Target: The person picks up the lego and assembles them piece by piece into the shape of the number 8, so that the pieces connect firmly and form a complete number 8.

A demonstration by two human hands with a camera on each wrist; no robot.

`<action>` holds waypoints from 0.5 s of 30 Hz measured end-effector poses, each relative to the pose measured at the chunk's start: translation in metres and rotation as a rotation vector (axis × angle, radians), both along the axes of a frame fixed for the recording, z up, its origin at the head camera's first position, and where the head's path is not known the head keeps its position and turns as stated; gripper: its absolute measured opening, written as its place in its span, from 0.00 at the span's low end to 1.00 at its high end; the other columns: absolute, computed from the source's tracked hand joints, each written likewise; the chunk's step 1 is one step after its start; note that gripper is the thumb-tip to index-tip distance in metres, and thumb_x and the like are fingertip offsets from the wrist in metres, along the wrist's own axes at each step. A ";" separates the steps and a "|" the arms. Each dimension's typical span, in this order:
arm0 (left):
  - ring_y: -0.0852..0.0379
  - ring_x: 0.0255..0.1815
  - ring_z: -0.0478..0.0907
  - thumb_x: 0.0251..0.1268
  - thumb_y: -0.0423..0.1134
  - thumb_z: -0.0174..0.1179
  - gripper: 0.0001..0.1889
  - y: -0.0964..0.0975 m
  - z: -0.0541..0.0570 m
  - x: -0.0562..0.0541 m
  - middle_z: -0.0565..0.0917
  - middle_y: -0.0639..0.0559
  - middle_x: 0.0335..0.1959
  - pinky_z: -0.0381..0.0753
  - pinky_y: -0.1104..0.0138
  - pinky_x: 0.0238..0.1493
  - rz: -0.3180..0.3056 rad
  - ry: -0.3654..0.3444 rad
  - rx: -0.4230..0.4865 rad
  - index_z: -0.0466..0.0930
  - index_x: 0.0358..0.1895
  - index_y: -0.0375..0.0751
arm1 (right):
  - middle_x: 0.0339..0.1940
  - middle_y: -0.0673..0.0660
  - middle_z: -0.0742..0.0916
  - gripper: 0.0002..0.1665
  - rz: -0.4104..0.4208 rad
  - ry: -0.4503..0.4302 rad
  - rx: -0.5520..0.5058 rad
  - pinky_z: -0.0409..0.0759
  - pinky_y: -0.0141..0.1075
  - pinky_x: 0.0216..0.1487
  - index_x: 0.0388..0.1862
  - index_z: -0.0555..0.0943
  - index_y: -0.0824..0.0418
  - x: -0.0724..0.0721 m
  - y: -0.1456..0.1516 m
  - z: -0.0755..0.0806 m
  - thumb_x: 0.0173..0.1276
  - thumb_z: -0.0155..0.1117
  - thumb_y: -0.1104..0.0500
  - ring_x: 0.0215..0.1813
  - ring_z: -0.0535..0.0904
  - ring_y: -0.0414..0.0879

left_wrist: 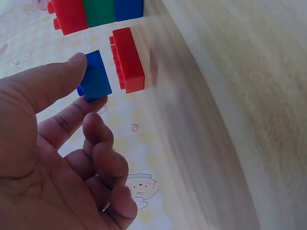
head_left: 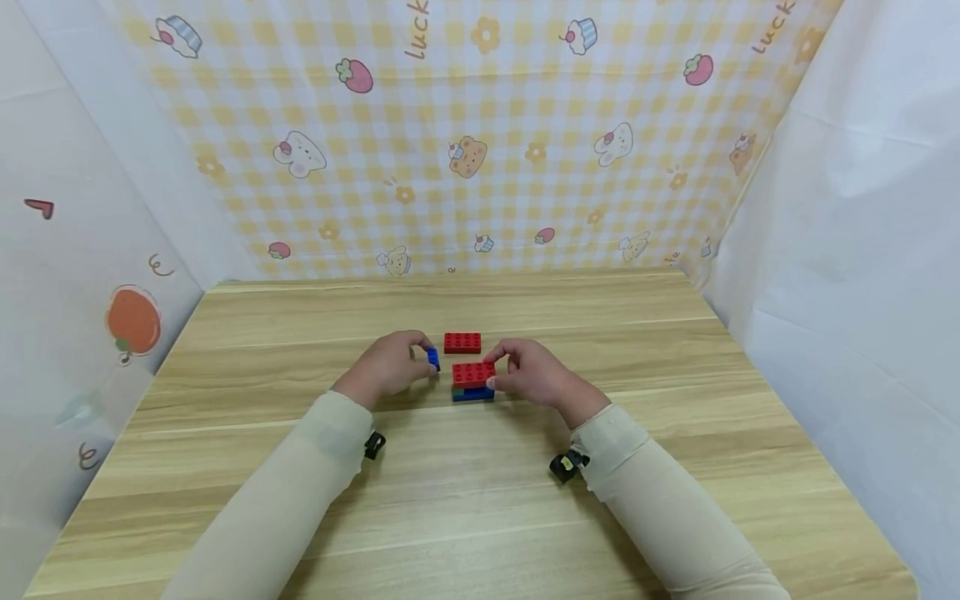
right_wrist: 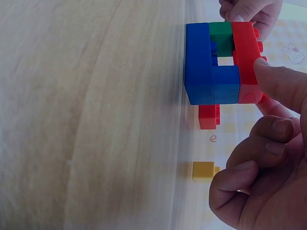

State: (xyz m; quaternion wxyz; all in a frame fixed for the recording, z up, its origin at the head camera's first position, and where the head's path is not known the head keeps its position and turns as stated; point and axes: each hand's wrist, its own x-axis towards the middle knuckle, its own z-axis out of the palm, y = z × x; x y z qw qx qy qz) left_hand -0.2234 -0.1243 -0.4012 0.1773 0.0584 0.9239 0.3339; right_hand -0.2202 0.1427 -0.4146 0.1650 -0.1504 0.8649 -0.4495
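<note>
My left hand (head_left: 384, 364) pinches a small blue toy brick (left_wrist: 97, 76) between thumb and forefinger, just left of a small stack. On top of that stack lies a studded red brick (head_left: 472, 375), whose right end my right hand (head_left: 536, 375) grips with thumb and forefinger. Beneath the red brick, the right wrist view shows a green brick (right_wrist: 220, 39) at one end and a short blue brick (right_wrist: 225, 85) at the other, with a gap between them. Both stand on a long blue brick (right_wrist: 198, 62) at the bottom.
Behind the stack, a separate red brick (head_left: 462, 342) lies on the wooden table (head_left: 465, 483). A yellow brick (right_wrist: 203, 171) shows in the right wrist view; the head view does not show it. A checked cloth (head_left: 525, 108) hangs along the table's back edge.
</note>
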 end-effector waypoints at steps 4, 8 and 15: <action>0.52 0.28 0.74 0.75 0.45 0.66 0.17 0.000 0.003 0.002 0.78 0.46 0.36 0.74 0.62 0.31 0.006 -0.003 0.009 0.80 0.61 0.47 | 0.20 0.50 0.71 0.15 -0.001 0.002 0.004 0.66 0.35 0.26 0.54 0.86 0.57 0.000 0.000 0.000 0.69 0.75 0.62 0.23 0.66 0.43; 0.51 0.31 0.74 0.75 0.46 0.66 0.18 0.001 0.006 0.004 0.78 0.46 0.39 0.74 0.62 0.32 0.002 0.007 0.014 0.80 0.62 0.48 | 0.20 0.50 0.71 0.15 -0.007 -0.005 0.007 0.66 0.34 0.26 0.54 0.86 0.57 0.000 0.000 0.000 0.69 0.75 0.62 0.23 0.66 0.43; 0.49 0.38 0.75 0.75 0.49 0.66 0.20 0.004 0.009 0.008 0.79 0.46 0.43 0.75 0.60 0.37 -0.024 0.048 -0.004 0.80 0.65 0.48 | 0.20 0.50 0.72 0.15 -0.008 -0.006 0.014 0.67 0.34 0.26 0.54 0.86 0.56 0.000 -0.001 0.001 0.69 0.76 0.62 0.23 0.67 0.43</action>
